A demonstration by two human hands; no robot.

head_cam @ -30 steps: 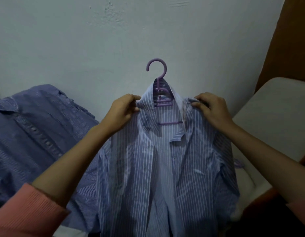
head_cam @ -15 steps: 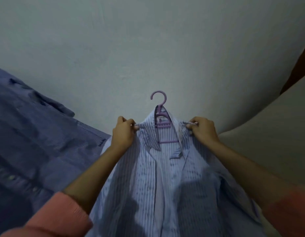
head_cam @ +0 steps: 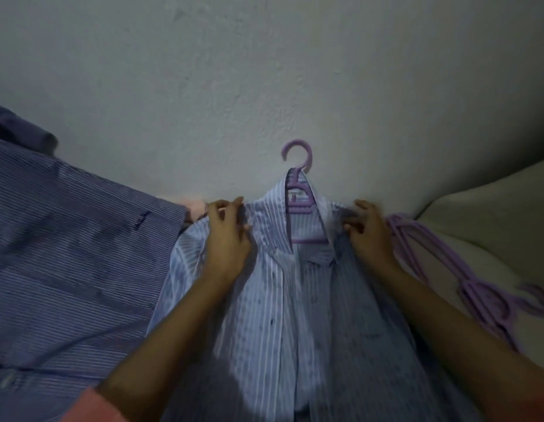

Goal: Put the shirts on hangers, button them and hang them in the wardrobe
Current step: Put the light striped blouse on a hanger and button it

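A light blue striped shirt (head_cam: 283, 315) lies in front of me with a purple hanger (head_cam: 298, 178) inside its collar, the hook sticking out above. Its front hangs unbuttoned. My left hand (head_cam: 226, 239) rests on the shirt's left shoulder, fingers curled at the fabric by the collar. My right hand (head_cam: 371, 236) sits on the right shoulder with fingers bent over the cloth. Whether either hand pinches the fabric is unclear through the blur.
A darker blue striped shirt (head_cam: 72, 254) is spread out at the left. Several spare purple hangers (head_cam: 465, 281) lie at the right beside a pale cushion (head_cam: 493, 226). A plain white wall (head_cam: 264, 71) fills the background.
The shirt on its hanger came down from held up before the wall to lying low in front of me. Both hands shifted along the shoulders. The spare hangers came into view.
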